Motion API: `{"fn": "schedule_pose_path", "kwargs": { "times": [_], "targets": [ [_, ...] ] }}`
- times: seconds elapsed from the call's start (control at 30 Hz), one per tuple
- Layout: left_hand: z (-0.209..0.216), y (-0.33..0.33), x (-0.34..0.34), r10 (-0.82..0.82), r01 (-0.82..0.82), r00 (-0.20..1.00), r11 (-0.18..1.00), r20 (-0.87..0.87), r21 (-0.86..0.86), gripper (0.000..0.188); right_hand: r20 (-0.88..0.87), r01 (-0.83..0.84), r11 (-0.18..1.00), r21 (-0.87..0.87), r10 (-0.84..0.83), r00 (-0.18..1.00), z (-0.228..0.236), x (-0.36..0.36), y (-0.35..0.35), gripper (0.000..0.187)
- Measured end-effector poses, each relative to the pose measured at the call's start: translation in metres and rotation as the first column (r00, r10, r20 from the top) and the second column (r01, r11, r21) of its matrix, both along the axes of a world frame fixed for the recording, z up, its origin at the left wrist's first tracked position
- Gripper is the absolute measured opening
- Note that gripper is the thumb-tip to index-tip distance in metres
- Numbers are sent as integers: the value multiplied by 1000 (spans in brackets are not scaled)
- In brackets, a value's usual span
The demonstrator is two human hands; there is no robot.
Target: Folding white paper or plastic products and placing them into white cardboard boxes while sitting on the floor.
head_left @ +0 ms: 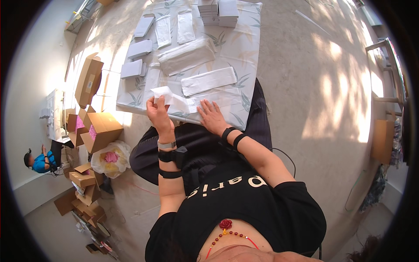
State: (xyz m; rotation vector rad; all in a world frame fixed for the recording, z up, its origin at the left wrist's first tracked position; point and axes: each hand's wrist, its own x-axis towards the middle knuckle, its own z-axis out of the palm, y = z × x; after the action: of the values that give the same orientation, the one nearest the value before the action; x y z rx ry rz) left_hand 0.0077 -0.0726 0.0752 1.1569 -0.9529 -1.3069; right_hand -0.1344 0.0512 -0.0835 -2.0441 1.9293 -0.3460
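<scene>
My left hand [159, 114] is closed at the table's near edge, its thumb and fingers pinching a thin, see-through white sheet or bag [172, 99]. The sheet's lifted end is crumpled, and it trails right toward my other hand. My right hand [212, 118] lies flat with fingers spread, pressing on a flat white sleeve-like piece [222, 98] at the near edge. Just beyond it rests a folded white bundle [208, 81]. A larger pile of thin white pieces [187, 56] sits farther back, with two slim white packs [163, 31] behind it.
Small white boxes or card stacks [132, 69] line the left side of the cloth-covered table [248, 30]. Taller white stacks [208, 14] stand at the far edge. Open cartons [104, 126] and a plastic bag [111, 158] are on the floor left. Another person [41, 161] sits farther left.
</scene>
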Motion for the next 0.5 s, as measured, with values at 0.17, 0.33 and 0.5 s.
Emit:
{"fn": "schedule_pose_path", "kwargs": {
  "times": [0.17,0.33,0.5],
  "targets": [
    [17,8,-37,-64,65,997,998,-32,11,23,55,-2,1000,2,2,999,0,-4,-1,71],
    [14,15,-70,-148,148,988,989,-36,2,20,284,33,999,-9,-29,958,2,-23,-6,85],
    [-1,28,-101,-218,219,975,976,29,-19,18,551,241,967,-85,-156,820,22,-61,2,99]
  ]
}}
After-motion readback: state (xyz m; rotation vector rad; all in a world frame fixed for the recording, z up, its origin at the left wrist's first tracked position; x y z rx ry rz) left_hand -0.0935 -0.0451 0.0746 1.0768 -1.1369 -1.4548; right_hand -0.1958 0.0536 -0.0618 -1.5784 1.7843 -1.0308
